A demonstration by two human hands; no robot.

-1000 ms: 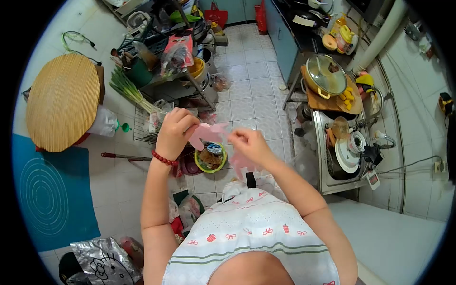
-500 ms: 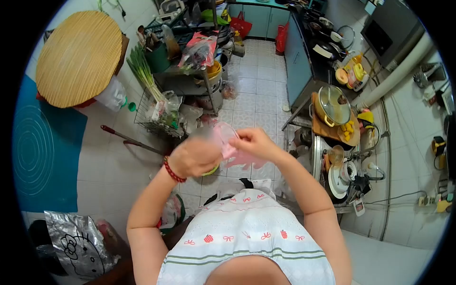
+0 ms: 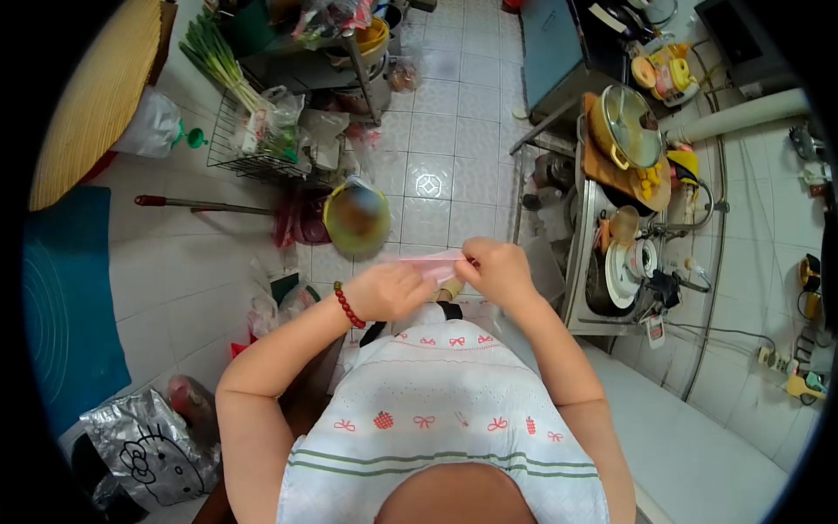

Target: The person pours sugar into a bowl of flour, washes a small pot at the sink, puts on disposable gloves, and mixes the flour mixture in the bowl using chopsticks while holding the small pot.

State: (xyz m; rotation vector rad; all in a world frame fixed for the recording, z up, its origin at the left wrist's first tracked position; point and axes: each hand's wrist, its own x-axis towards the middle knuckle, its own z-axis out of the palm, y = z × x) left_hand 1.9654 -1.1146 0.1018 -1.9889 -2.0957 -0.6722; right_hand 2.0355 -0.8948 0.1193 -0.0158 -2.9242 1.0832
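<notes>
Well, from the left: a round wooden board stands against the wall, with a blue mat below it and a silver bag nearer me. Then comes a wire basket, green onions leaning out over its far edge, and a yellow-rimmed bin on the left side of the tiled floor strip. My left hand, a red bead bracelet at its wrist, has its fingers curled closed over one end of a thin pink piece; their tips are hidden. That piece is drawn out between my hands, just above the apron, and my right hand pinches its other end between thumb and finger. So far, I'd judge, it is gripped at both ends and stretched; it isn't set down, and both hands look bare. Further right is the sink, white dishes in it; across its far end lies a cutting board bearing a lidded pot, with yellow chunks by the board's near edge.
</notes>
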